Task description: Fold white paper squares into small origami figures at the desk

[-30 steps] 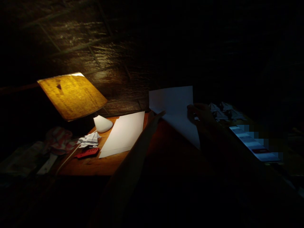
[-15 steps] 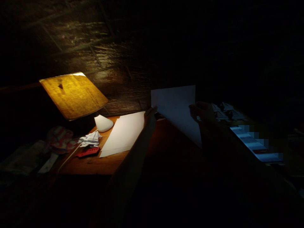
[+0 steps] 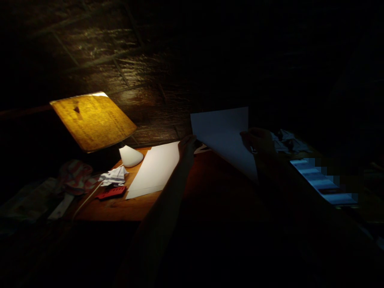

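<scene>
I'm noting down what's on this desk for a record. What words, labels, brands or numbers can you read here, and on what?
Lampshade: lines of print, too small and blurred to read.
Red object: dark marks, unreadable.
Pale blue strip: dark label, blurred, unreadable.
White paper sheet: no writing visible.

1. Here's the bare, shadowed left hand, raised high, the long bare left forearm slanting up to it.
2. Over there, the bare, darker right hand, curled inward, the bare right forearm angling in from lower right.
3. Hands well apart!
</scene>
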`<state>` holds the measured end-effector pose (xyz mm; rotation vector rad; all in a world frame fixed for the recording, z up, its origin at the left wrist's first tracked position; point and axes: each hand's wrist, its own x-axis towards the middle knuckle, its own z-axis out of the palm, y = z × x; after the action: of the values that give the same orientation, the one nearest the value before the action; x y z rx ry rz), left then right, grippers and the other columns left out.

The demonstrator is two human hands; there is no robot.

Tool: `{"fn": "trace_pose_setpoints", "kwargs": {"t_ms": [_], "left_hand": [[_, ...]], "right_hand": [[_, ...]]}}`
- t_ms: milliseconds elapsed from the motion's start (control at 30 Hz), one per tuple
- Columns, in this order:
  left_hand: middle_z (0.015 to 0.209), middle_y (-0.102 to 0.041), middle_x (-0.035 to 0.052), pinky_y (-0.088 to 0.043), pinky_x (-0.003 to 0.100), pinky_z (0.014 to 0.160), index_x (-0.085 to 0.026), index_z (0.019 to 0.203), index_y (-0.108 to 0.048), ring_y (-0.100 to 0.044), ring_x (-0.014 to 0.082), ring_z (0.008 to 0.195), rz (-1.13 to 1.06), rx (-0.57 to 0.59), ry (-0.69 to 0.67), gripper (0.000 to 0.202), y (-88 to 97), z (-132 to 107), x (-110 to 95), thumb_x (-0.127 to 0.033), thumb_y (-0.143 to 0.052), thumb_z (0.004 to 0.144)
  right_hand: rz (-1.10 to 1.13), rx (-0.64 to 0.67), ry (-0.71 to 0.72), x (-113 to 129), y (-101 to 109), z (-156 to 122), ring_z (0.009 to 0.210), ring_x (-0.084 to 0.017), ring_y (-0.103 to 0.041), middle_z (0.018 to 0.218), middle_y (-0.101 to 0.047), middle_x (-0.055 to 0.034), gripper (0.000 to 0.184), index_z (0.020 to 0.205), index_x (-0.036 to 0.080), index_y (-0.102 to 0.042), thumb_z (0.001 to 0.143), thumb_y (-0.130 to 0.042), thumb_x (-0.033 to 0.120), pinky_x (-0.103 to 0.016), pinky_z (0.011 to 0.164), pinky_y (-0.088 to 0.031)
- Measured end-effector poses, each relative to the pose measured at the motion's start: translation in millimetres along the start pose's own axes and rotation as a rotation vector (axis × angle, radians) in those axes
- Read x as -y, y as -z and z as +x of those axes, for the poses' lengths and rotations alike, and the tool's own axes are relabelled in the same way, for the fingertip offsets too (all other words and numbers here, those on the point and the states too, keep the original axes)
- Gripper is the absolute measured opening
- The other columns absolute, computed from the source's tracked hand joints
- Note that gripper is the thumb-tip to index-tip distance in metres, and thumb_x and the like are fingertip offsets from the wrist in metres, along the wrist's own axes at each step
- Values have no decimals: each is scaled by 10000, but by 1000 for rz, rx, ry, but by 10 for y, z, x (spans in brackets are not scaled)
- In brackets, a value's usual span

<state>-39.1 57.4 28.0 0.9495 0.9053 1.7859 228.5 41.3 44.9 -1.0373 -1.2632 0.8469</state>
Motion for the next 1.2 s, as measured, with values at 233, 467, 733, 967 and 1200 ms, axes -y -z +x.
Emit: {"fn": "trace_pose_setpoints", "kwargs": {"t_ms": [233,467,733,967,1200], "left_hand": [[743,-694,17,-564,285,648,-152,796,-676,-663,136,644,66,2,-24,282,15,21,15,-309,-836,626],[750,-706,22,-577,280,653,-144,810,-703,-670,137,660,81,15,-52,279,35,33,39,-305,-834,625],[724,-701,28,-576,273,626,-137,782,-711,-666,138,639,105,-6,-70,304,52,81,80,-344,-849,606],[749,-704,27,-576,271,637,-142,799,-708,-666,135,668,117,-6,-79,326,56,81,76,-367,-861,619],[979,-738,48,-597,362,770,-197,1015,-662,-716,195,842,5,209,52,489,-97,-66,70,-418,-893,645]], "right_hand": [[33,13,41,-42,36,45,469,-84,-444,526,-537,22,200,638,183,-631,706,-761,320,-245,463,-343],[86,23,19,-31,20,37,436,-89,-447,511,-535,21,184,637,188,-599,703,-735,293,-238,426,-327],[3,-3,24,18,6,4,441,-86,-461,513,-550,6,155,631,179,-604,726,-699,256,-224,429,-348],[-41,0,38,61,18,-4,464,-85,-447,518,-548,0,160,647,170,-611,742,-709,254,-216,428,-341],[36,-92,22,-82,26,89,482,-94,-487,576,-574,3,122,688,164,-636,743,-702,250,-232,463,-378]]}}
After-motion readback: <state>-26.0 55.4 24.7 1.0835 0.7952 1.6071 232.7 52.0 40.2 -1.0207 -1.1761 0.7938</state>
